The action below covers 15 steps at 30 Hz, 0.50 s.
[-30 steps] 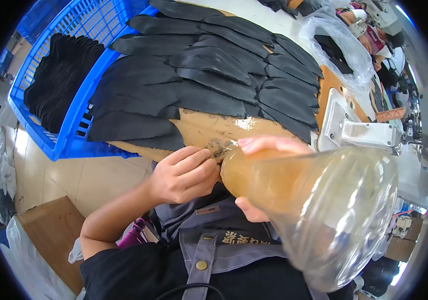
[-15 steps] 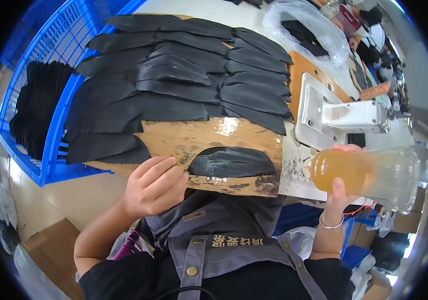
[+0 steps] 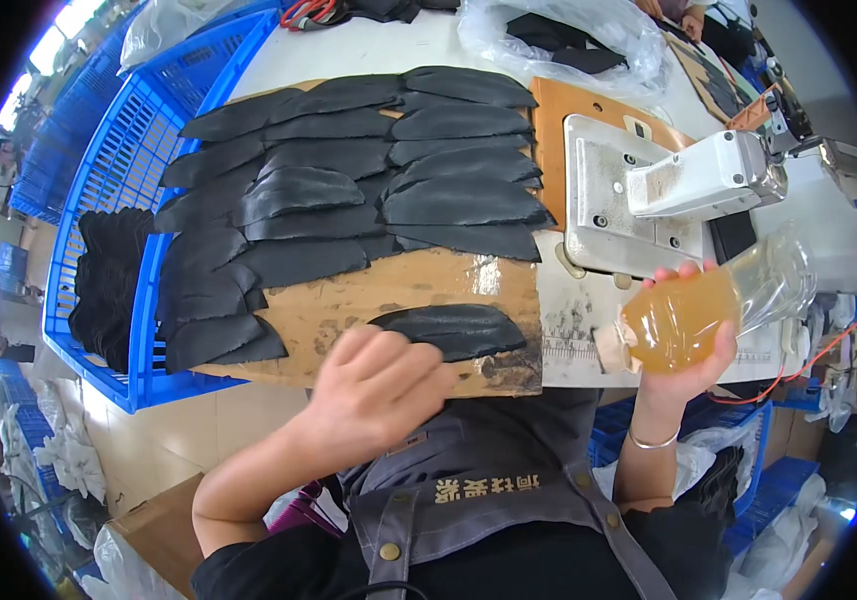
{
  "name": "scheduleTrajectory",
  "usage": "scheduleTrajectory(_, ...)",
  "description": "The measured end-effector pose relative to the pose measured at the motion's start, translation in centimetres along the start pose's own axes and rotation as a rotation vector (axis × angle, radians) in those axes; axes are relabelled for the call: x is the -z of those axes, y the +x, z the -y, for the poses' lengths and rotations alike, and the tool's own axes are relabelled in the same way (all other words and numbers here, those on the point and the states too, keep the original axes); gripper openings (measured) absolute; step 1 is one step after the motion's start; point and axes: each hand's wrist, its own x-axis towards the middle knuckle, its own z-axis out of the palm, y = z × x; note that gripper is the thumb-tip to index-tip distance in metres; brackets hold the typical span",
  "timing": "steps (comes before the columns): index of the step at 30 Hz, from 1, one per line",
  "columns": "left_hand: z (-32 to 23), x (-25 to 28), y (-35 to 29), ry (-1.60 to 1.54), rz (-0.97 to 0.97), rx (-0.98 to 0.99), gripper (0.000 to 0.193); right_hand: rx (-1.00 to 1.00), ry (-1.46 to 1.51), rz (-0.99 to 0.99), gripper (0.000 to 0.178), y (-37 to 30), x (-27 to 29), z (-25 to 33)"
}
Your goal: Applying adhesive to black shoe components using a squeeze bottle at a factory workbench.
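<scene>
My right hand [image 3: 694, 350] is wrapped round a clear squeeze bottle [image 3: 684, 315] of amber liquid, tilted with its pale tip [image 3: 609, 348] down to the left, near the board's right edge. My left hand [image 3: 384, 385] is closed, knuckles up, at the left end of a curved black piece [image 3: 464, 330]. Its fingertips are hidden, so I cannot tell if they pinch anything. The black piece lies on a smeared brown board [image 3: 414, 280], and its top looks shiny. Beyond it, overlapping rows of similar black pieces [image 3: 314, 190] cover the board.
On the left stands a blue plastic crate [image 3: 119, 270] with stacked black pieces [image 3: 114, 290]. A white sewing-machine-like arm [image 3: 694, 180] stands right of the board. Behind are a clear plastic bag [image 3: 569, 60] with black pieces and another person's hand [image 3: 694, 22]. A metal ruler [image 3: 569, 348] runs along the table edge.
My left hand has moved right, over the left end of the near black piece. The bottle has tipped, its tip now lower. The whole view has shifted; the black pieces seem unmoved on the board.
</scene>
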Motion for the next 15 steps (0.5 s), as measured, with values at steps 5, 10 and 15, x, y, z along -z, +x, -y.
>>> scheduleTrajectory(5,-0.9,-2.4,2.4,0.090,0.215,0.002,0.016,-0.044,0.175,-0.023,0.061,-0.6,3.2,-0.2)
scheduleTrajectory(10,-1.9,-2.6,2.7,0.231,0.270,-0.030,0.019,-0.073,0.235,-0.054,0.061,-1.2,4.7,-0.7)
scheduleTrajectory(15,-0.3,-1.9,2.7,-0.180,0.033,0.265,0.012,-0.101,0.296,-0.043,0.061,-1.5,4.7,-0.6)
